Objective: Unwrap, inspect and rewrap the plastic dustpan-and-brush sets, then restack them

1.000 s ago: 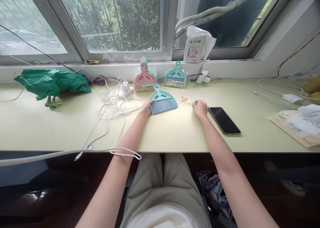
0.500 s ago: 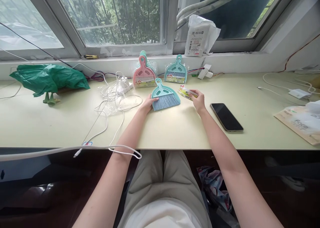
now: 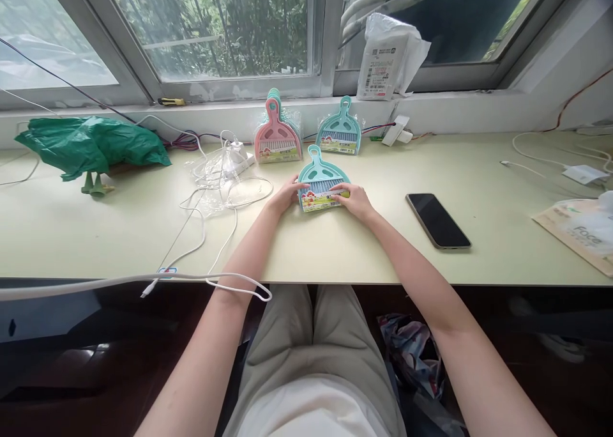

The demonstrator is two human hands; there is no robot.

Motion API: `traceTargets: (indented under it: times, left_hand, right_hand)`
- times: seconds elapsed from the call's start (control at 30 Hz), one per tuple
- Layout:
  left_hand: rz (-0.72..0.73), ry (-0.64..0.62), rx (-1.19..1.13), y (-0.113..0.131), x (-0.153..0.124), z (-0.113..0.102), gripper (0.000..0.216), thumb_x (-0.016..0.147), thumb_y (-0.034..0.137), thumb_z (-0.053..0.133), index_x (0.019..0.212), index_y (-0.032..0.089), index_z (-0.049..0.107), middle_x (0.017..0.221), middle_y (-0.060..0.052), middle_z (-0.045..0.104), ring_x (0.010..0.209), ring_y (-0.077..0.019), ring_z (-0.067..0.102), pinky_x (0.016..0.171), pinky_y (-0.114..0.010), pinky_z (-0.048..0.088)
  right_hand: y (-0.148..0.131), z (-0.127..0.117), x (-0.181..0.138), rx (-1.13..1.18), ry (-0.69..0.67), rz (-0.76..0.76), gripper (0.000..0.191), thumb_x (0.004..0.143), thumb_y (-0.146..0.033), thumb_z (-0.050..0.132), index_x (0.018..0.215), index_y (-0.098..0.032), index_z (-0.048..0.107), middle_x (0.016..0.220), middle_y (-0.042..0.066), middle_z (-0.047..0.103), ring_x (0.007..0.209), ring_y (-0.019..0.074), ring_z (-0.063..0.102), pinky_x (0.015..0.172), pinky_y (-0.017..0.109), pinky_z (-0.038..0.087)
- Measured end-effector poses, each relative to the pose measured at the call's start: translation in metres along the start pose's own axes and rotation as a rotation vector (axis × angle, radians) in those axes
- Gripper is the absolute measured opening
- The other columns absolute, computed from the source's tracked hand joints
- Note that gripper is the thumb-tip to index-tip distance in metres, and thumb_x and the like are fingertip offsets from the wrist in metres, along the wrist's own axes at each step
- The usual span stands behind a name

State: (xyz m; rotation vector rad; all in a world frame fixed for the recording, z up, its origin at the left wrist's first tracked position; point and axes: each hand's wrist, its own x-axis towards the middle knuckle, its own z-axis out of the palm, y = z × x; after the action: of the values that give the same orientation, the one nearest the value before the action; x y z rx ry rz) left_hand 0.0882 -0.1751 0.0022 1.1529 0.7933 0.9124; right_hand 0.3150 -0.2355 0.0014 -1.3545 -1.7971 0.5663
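Note:
A small teal brush [image 3: 320, 174] with grey bristles lies on the pale desk [image 3: 335, 245] in front of me. My left hand [image 3: 285, 194] grips its left edge. My right hand [image 3: 354, 200] presses a colourful paper label [image 3: 320, 200] across the bristles at the brush's right side. Behind it, against the wall, stand a pink packaged brush set [image 3: 276, 138] and a teal packaged brush set [image 3: 338, 133], both upright in clear wrap.
A dark phone [image 3: 437, 220] lies right of my hands. White cables and clear plastic wrap [image 3: 215, 181] sprawl to the left, beyond them a green plastic bag [image 3: 90, 144]. A tissue pack [image 3: 582, 229] sits far right. A white parcel [image 3: 385, 63] rests on the window sill.
My right hand picked the label up from the desk, carried it left and laid it over the brush's bristles. The left hand stayed on the brush.

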Motion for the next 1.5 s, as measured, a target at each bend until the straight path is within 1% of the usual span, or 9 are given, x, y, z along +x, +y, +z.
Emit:
traceTargets:
  times: [0.13,0.5,0.67,0.83,0.93,1.03,1.1,1.27,1.5]
  left_hand:
    - [0.008,0.008,-0.014,0.003,-0.003,0.004,0.056,0.072,0.032,0.075,0.121,0.016,0.053,0.107,-0.011,0.07,0.092,-0.0241,0.07,0.09,-0.042,0.053]
    - [0.069,-0.012,0.038,0.0,-0.004,0.003,0.068,0.053,0.006,0.079,0.115,0.016,0.051,0.103,-0.007,0.07,0.098,-0.0243,0.068,0.096,-0.045,0.05]
    - [0.085,-0.001,-0.01,-0.005,0.001,0.0,0.069,0.053,0.006,0.078,0.115,0.018,0.051,0.1,-0.005,0.07,0.096,-0.0246,0.069,0.095,-0.046,0.051]
    - [0.117,0.07,-0.075,-0.007,0.004,0.001,0.069,0.053,0.009,0.079,0.115,0.018,0.05,0.096,-0.003,0.07,0.091,-0.0232,0.069,0.092,-0.046,0.053]
    - [0.157,0.118,-0.11,-0.004,0.001,0.008,0.068,0.057,0.01,0.077,0.118,0.019,0.049,0.1,-0.003,0.069,0.096,-0.022,0.068,0.095,-0.043,0.051]
    - [0.19,0.13,-0.114,0.0,-0.002,0.015,0.068,0.061,0.012,0.076,0.123,0.02,0.048,0.105,-0.004,0.069,0.101,-0.0213,0.067,0.097,-0.041,0.05]
    - [0.195,0.113,-0.108,0.0,-0.004,0.018,0.07,0.061,0.013,0.076,0.125,0.021,0.048,0.106,-0.004,0.068,0.102,-0.0213,0.067,0.097,-0.041,0.05]
    - [0.177,0.051,-0.118,0.0,-0.006,0.02,0.068,0.064,0.014,0.077,0.126,0.022,0.049,0.106,-0.004,0.069,0.1,-0.0203,0.067,0.096,-0.04,0.051]
    - [0.159,0.044,-0.144,0.002,-0.007,0.022,0.06,0.069,0.014,0.075,0.124,0.021,0.051,0.104,-0.004,0.07,0.094,-0.0184,0.068,0.095,-0.039,0.051]
  right_hand:
    - [0.001,0.002,-0.001,-0.093,0.052,0.01,0.022,0.082,-0.035,0.065,0.101,-0.026,0.073,0.102,0.003,0.074,0.093,0.0236,0.066,0.086,0.038,0.05]
    - [-0.003,0.003,-0.004,-0.37,0.137,-0.113,0.025,0.088,-0.029,0.059,0.111,-0.026,0.067,0.113,0.007,0.065,0.099,0.0255,0.062,0.083,0.039,0.05]
    - [-0.001,0.003,-0.001,-0.389,0.308,-0.052,0.053,0.081,-0.039,0.068,0.13,-0.026,0.053,0.14,0.014,0.044,0.128,0.0354,0.042,0.1,0.055,0.041]
    - [0.011,0.01,0.007,0.022,0.456,0.127,0.091,0.075,-0.04,0.072,0.149,-0.025,0.021,0.157,0.016,0.016,0.145,0.0333,0.022,0.111,0.056,0.033]
    - [0.012,0.015,0.006,0.462,0.395,0.313,0.075,0.079,-0.042,0.067,0.143,-0.03,0.029,0.153,0.013,0.03,0.135,0.0259,0.045,0.104,0.045,0.047]
    - [0.003,0.017,0.003,0.857,0.111,0.371,0.042,0.081,-0.043,0.066,0.117,-0.027,0.053,0.127,0.008,0.062,0.106,0.0201,0.067,0.094,0.038,0.056]
    - [-0.005,0.017,0.0,0.992,0.015,0.36,0.028,0.081,-0.037,0.069,0.102,-0.023,0.059,0.11,0.005,0.071,0.092,0.018,0.071,0.091,0.037,0.058]
    - [-0.016,0.016,-0.004,1.032,0.079,0.391,0.013,0.081,-0.022,0.07,0.092,-0.019,0.063,0.094,0.003,0.076,0.082,0.0163,0.073,0.09,0.036,0.06]
    - [-0.015,0.014,-0.003,1.031,0.096,0.355,0.009,0.082,-0.016,0.065,0.091,-0.017,0.066,0.091,0.003,0.077,0.08,0.0164,0.074,0.086,0.034,0.061]
